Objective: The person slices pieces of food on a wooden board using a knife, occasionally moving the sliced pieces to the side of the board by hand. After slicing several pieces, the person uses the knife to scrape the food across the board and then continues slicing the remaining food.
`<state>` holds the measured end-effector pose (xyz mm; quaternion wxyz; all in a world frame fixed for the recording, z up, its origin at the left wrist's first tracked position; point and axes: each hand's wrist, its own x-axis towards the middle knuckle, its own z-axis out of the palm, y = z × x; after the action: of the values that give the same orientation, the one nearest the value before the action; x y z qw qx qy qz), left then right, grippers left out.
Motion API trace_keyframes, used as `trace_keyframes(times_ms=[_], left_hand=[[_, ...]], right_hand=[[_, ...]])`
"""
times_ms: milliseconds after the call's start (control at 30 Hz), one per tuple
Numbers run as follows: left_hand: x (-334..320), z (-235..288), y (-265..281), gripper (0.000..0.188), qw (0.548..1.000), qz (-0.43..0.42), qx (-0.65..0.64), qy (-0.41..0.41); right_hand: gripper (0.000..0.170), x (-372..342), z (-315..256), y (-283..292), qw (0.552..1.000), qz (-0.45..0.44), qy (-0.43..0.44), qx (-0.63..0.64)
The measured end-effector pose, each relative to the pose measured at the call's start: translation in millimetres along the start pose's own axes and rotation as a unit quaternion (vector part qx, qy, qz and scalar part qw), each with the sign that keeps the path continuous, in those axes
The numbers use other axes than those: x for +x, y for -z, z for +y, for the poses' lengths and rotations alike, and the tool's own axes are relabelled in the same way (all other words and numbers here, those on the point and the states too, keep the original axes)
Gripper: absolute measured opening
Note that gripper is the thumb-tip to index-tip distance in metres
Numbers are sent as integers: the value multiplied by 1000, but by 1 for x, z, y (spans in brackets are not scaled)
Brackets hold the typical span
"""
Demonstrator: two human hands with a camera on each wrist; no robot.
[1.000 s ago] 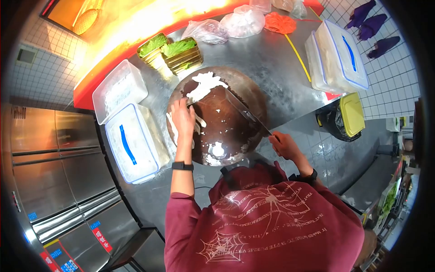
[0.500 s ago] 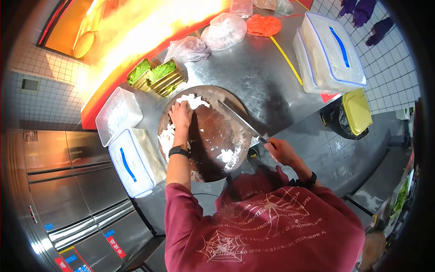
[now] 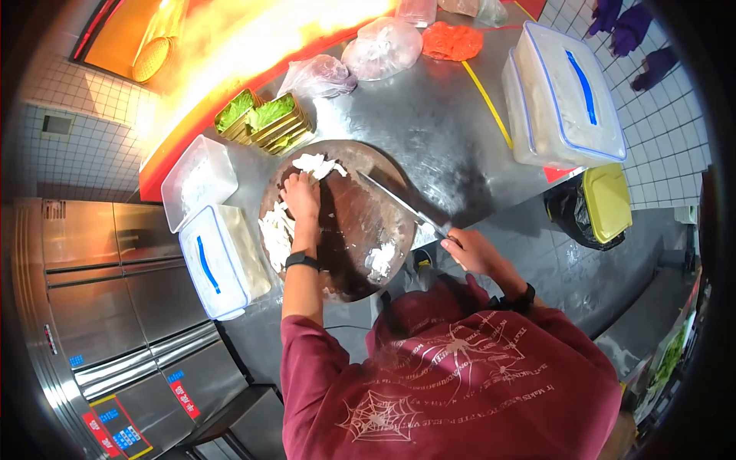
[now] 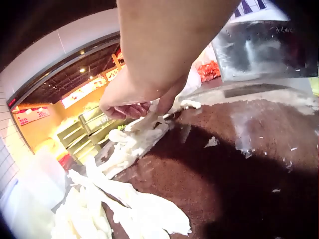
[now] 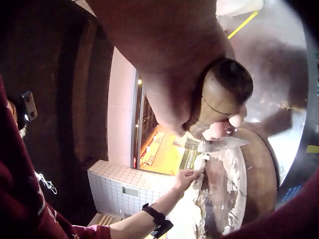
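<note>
White pieces (image 3: 276,234) lie along the left side and far edge of a round brown chopping block (image 3: 368,222). My left hand (image 3: 301,201) is over the block's left part; in the left wrist view its curled fingers and thumb pinch a white piece (image 4: 132,144). My right hand (image 3: 475,251) grips a cleaver by its wooden handle (image 5: 217,99) near the block's right edge. The cleaver's blade (image 3: 395,198) is held over the block's right side, apart from the white pieces. Small white scraps (image 3: 381,259) stick to the near part of the block.
A lidded box (image 3: 222,264) and an open plastic tub (image 3: 201,180) stand left of the block. Metal tins with green leaves (image 3: 268,119) are behind it. Plastic bags (image 3: 383,50) lie farther back, and large lidded boxes (image 3: 567,100) stand at the right. A yellow-lidded bin (image 3: 607,205) is beyond the table.
Over the last second my left hand has moved toward the white pieces at the far edge of the block. The cleaver stays in my right hand at the right side. The head view has shifted.
</note>
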<state>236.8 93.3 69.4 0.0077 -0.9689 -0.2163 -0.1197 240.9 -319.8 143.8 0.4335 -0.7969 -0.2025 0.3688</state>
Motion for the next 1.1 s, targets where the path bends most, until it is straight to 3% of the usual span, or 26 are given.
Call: trace_keyframes(times_ms=[133,200,233,267,333,367,400,500,600,700,767,867,900,933,1000,1100], left_hand=[[-13,-3,33,23,992,10,-123,30],[-26,2,57,16,916,-36,-378,133],[-34,8,74,18,881,-92,-431,174],[-47,11,72,18,878,-96,-431,184],[-70,15,63,18,755,-147,-591,243],[-86,13,46,20,716,-171,-629,250],[-98,25,48,22,679,-193,-643,296],[-136,51,22,24,656,-177,-642,355],[-148,69,17,18,705,-97,-602,362],[-154,78,21,19,697,-74,-593,396],[-158,77,19,20,562,-40,-714,415],[-157,83,16,21,544,-51,-732,407],[-155,85,13,19,574,-45,-713,401],[-154,84,11,19,567,-47,-714,407],[-152,83,13,17,655,-23,-645,394],[-150,78,15,17,715,-16,-577,394]], right_hand=[[37,3,9,2,999,-18,-22,46],[36,6,10,1,998,-26,-24,46],[36,9,10,3,998,-25,-22,44],[36,10,7,5,998,-35,-28,41],[36,16,-1,7,997,-48,-32,55],[36,19,-1,5,996,-52,-33,64],[36,21,-3,4,995,-60,-48,62],[31,31,-14,3,997,-70,-10,20],[32,37,-7,-6,997,-73,-6,-17],[29,40,-17,-13,994,-93,-58,-11],[25,40,-21,-20,989,-111,-95,-6],[24,46,-24,-29,988,-131,-70,-31],[24,48,-23,-33,987,-134,-76,-36],[25,49,-22,-37,989,-134,-48,-40],[25,50,-23,-40,989,-139,-30,-48],[27,55,-28,-41,986,-156,-54,-37]])
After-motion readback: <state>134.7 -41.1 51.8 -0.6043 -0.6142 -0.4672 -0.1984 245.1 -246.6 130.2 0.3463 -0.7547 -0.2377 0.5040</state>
